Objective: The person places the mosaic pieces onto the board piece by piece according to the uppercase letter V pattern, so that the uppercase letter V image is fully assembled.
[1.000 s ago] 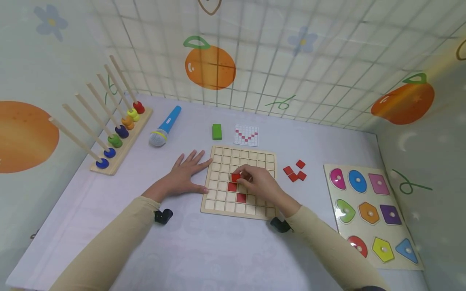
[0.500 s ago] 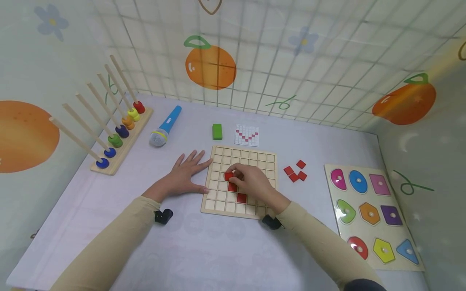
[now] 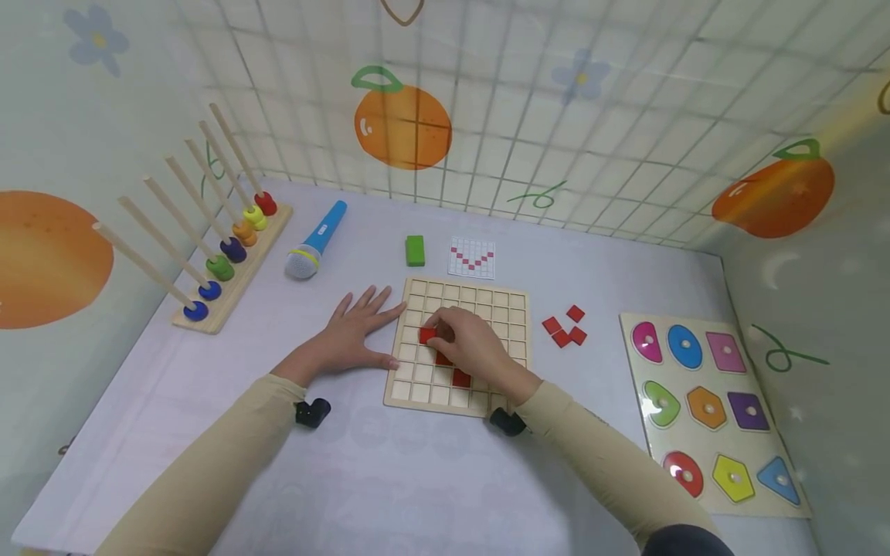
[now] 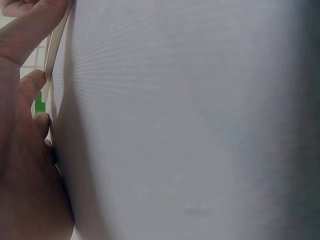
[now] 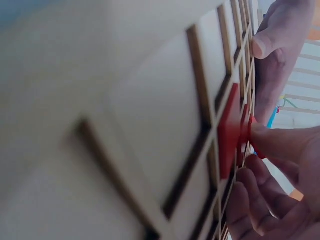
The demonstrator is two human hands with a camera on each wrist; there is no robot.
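Observation:
A wooden grid board (image 3: 511, 305) lies in the middle of the table. My right hand (image 3: 464, 344) is over it and pinches a red square tile (image 3: 427, 335) at a cell left of the board's middle. Two more red tiles (image 3: 460, 378) sit in cells under and beside that hand. In the right wrist view the red tile (image 5: 229, 131) stands between my fingertips (image 5: 265, 141) at the grid. My left hand (image 3: 354, 332) lies flat on the table, fingers spread, touching the board's left edge. The left wrist view shows mostly the table and my palm (image 4: 25, 165).
Three loose red tiles (image 3: 565, 327) lie right of the board. A pattern card (image 3: 472, 258) and a green block (image 3: 414, 250) lie behind it. A blue toy microphone (image 3: 314, 242) and a peg rack with coloured beads (image 3: 225, 255) stand left; a shape puzzle (image 3: 709, 409) lies right.
My right hand has carried the red tile leftward across the board, about one cell further each frame. The left hand has stayed where it was.

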